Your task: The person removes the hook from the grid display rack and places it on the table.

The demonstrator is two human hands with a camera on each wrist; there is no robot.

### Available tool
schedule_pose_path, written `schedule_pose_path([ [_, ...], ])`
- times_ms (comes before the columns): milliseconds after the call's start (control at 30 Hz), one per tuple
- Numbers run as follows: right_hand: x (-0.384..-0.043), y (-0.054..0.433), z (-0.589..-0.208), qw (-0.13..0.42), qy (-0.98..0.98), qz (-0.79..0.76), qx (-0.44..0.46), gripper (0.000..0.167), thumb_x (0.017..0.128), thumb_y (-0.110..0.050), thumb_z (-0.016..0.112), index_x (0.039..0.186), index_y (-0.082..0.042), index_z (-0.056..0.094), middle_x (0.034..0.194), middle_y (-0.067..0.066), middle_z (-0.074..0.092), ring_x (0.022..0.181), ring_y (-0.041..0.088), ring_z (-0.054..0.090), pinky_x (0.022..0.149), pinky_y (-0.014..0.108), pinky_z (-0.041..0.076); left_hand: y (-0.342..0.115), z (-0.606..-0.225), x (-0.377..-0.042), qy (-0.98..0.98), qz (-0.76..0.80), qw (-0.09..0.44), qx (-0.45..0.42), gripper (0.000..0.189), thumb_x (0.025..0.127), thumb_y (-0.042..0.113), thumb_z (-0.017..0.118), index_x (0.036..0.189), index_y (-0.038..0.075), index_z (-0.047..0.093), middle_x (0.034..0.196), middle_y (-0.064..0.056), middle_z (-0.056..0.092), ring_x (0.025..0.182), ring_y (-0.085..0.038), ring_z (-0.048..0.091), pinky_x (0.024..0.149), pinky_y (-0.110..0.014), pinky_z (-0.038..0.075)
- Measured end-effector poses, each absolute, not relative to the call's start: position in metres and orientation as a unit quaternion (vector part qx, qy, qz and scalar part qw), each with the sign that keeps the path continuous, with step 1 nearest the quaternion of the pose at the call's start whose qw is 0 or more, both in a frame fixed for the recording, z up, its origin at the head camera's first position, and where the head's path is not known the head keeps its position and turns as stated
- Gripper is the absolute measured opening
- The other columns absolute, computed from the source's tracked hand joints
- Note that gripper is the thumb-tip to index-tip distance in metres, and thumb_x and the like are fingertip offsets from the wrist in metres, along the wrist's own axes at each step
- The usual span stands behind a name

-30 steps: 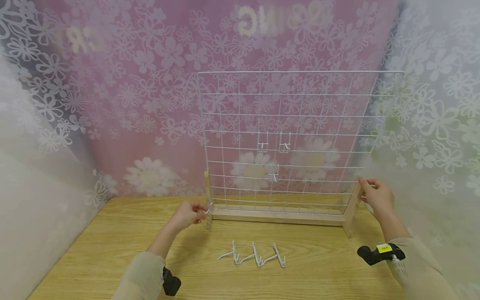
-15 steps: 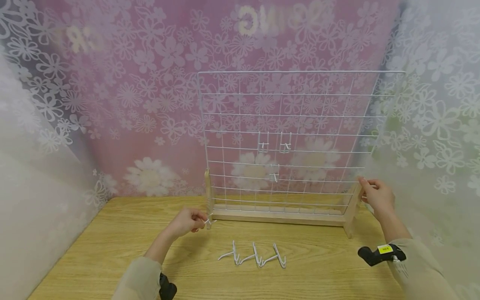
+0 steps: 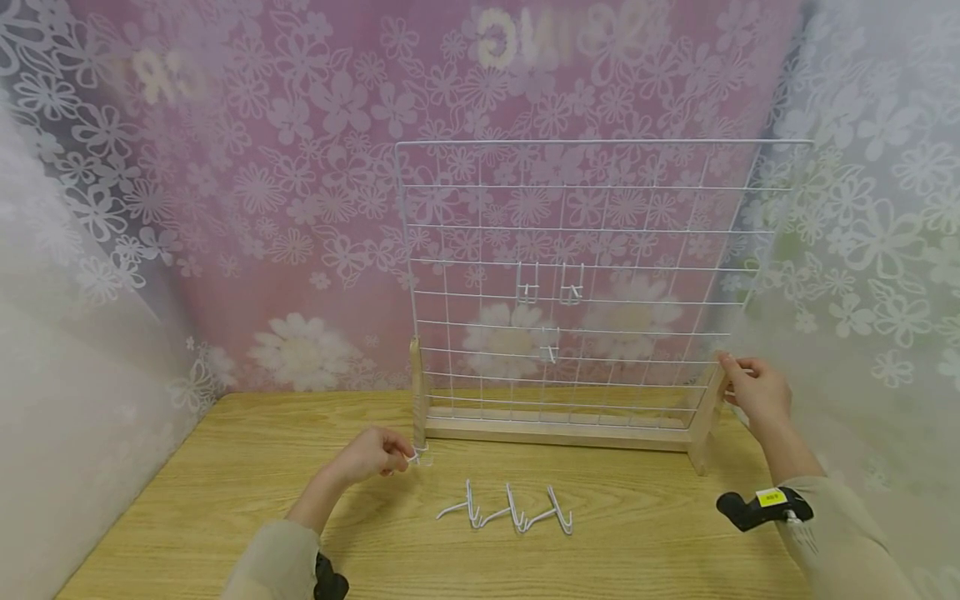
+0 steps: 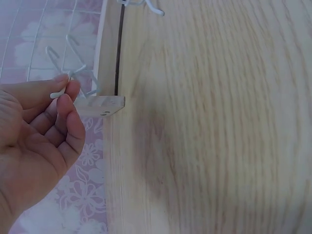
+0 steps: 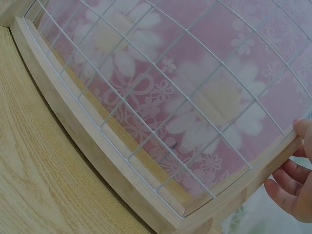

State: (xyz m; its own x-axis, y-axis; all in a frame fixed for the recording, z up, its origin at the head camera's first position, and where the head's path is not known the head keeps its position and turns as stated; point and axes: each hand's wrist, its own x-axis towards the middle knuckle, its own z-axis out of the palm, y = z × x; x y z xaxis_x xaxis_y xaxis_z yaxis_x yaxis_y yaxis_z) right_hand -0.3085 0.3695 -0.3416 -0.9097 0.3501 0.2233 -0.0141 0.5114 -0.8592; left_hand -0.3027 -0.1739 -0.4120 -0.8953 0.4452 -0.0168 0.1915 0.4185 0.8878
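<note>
My left hand [image 3: 372,455] pinches a white wire hook [image 4: 78,70] between thumb and fingertips, in front of the stand's left foot. Its two bent prongs point away from the hand, and its peg end shows at the fingertips. My right hand [image 3: 761,392] grips the right wooden upright [image 3: 707,417], thumb on the front edge and fingers behind. A white wire grid panel [image 3: 600,187] stands upright in the wooden stand [image 3: 555,434]. Hung on the grid are two hooks side by side, a left one [image 3: 528,292] and a right one [image 3: 573,292], with a lower hook [image 3: 551,353] beneath.
In front of the stand, three white hooks lie in a row on the wooden table [image 3: 637,517]: a left hook [image 3: 470,504], a middle hook [image 3: 512,507] and a right hook [image 3: 553,510]. A flowered pink curtain [image 3: 300,208] hangs close behind, with pale flowered sheets at both sides.
My left hand has come down and slightly toward me with the hook, from beside the left upright to its foot. The right hand stays on the right upright; the grid has barely shifted.
</note>
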Motion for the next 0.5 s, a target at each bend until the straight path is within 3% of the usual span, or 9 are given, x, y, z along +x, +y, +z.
schedule_pose_path([
  [233,-0.309,0.37,-0.342,0.186,-0.85,0.483,-0.1,0.071,0.093,-0.05,0.04,0.129,0.012,0.04,0.118,0.031,0.047,0.068,-0.006,0.049,0.066,0.023,0.053,-0.174,-0.421,-0.302,0.836,0.488,0.145,0.205,0.012,0.081,-0.006,0.06,0.093,-0.008,0.065,0.077,-0.006,0.061,0.057,-0.011,0.043,0.054,-0.03,0.039],
  [500,-0.31,0.37,-0.342,0.187,-0.849,0.484,-0.1,0.072,0.093,-0.05,0.041,0.129,0.012,0.04,0.118,0.03,0.047,0.068,-0.006,0.049,0.063,0.02,0.052,-0.17,-0.426,-0.298,0.839,0.47,0.162,0.22,0.007,0.078,-0.008,0.063,0.085,-0.007,0.066,0.069,-0.003,0.059,0.054,-0.01,0.041,0.051,-0.026,0.036],
])
